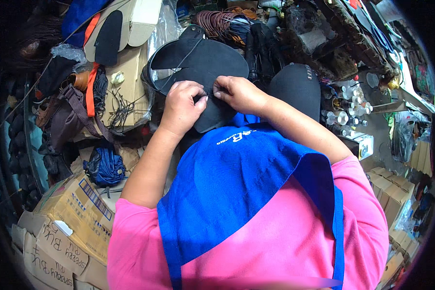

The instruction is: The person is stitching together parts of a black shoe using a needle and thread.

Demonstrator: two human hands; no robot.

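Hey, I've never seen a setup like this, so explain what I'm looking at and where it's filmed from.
There's no machine here, just bare-handed work, filmed by a wide fisheye camera worn on the head and looking down, so straight edges bend near the rim. The left hand and right hand have their fingertips at a black curved sheet; exactly what they pinch is too small to tell. Nearest the camera are a blue apron and pink shirt. Around them are another black piece at right, coiled reddish-brown cord above, and a cardboard box at lower left.
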